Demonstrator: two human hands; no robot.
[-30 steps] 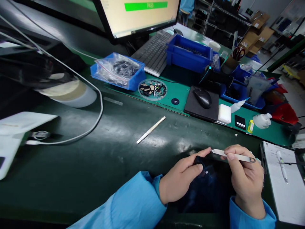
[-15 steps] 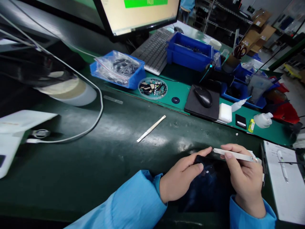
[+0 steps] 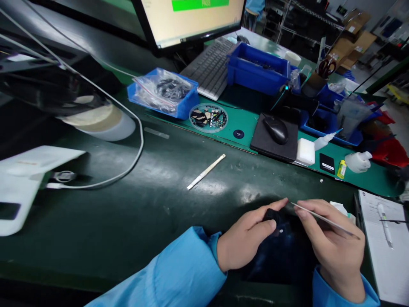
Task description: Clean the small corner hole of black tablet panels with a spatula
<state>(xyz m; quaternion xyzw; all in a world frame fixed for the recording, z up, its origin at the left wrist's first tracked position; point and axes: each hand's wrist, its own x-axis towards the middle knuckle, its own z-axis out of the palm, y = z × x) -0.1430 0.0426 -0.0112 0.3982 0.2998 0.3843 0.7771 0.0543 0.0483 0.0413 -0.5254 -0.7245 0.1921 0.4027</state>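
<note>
In the lower right of the frame, the left hand [image 3: 247,243] held a dark flat object [image 3: 287,260] between thumb and fingers. Farther right, the right hand [image 3: 338,251] pinched a thin pale tool [image 3: 332,222], its tip near the left index fingertip. A pale stick [image 3: 206,172] lay mid-frame on the counter [image 3: 128,226].
</note>
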